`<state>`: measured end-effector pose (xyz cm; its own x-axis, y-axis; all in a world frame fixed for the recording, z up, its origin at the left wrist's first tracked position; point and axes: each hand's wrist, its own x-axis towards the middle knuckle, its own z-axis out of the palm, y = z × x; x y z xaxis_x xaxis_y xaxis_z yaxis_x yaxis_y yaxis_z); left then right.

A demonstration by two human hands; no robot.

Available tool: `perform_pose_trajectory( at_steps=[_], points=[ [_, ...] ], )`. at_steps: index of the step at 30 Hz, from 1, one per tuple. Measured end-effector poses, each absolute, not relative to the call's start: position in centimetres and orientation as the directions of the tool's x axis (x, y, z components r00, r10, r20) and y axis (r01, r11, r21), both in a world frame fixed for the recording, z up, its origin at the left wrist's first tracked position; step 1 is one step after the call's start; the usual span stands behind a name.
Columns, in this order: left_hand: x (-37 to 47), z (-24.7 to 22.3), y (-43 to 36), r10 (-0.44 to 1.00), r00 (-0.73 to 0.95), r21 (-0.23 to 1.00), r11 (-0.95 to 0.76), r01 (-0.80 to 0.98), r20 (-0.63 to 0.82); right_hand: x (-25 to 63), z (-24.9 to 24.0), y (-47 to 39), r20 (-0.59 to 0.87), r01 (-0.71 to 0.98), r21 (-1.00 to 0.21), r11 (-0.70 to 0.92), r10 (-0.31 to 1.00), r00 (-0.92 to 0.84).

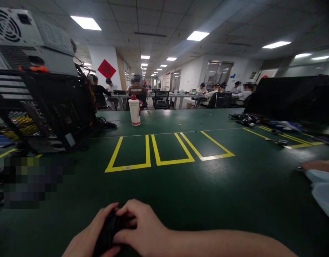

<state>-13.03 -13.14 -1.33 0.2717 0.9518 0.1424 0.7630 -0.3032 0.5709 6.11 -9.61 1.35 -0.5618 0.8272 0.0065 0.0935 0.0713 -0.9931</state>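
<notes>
At the near edge of the green table, both of my hands are closed around a black bundle. My left hand wraps it from the left, with the thumb side up. From the right, my right hand grips it with bent fingers and thumb. The fingers cover much of the bundle, and its exact kind is hard to make out in the dark.
Yellow tape outlines mark the green table ahead. Behind them stands a white bottle with a red lid. An open computer case carries a power supply at left. Cables and another person's sleeve are at right.
</notes>
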Motion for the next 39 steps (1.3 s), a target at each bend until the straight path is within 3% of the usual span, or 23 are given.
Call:
perform_pose_trajectory(
  at_steps=[7, 12, 16, 24, 31, 39],
  points=[
    [-4.6, 2.4, -4.4, 0.873, 0.477, 0.641, -0.422, 0.641, 0.099, 13.2, 2.5, -4.0, 0.095, 0.059, -0.989, 0.137, 0.885, -0.456],
    [-3.0, 2.1, -0.9, 0.872, 0.474, 0.603, -0.446, 0.662, 0.125, 14.8, 1.8, -0.7, 0.134, 0.037, -0.986, 0.164, 0.9, -0.416],
    [-2.8, 1.9, -0.6, 0.851, 0.495, 0.551, -0.501, 0.668, 0.173, 14.9, 1.5, -0.4, 0.151, -0.019, -0.987, 0.159, 0.886, -0.439],
    [-3.4, 1.6, -1.5, 0.74, 0.601, 0.33, -0.673, 0.662, 0.303, 14.9, 2.1, -2.5, 0.177, -0.086, -0.984, 0.156, 0.888, -0.424],
    [-3.3, 1.2, -0.9, 0.724, 0.583, 0.304, -0.687, 0.66, 0.369, 14.2, 1.6, -1.9, 0.158, -0.13, -0.984, 0.12, 0.925, -0.345],
    [-3.4, 1.4, -1.2, 0.724, 0.586, 0.306, -0.687, 0.659, 0.365, 14.5, 1.4, -1.4, 0.081, -0.011, -0.997, 0.083, 0.929, -0.361]
  ],
)
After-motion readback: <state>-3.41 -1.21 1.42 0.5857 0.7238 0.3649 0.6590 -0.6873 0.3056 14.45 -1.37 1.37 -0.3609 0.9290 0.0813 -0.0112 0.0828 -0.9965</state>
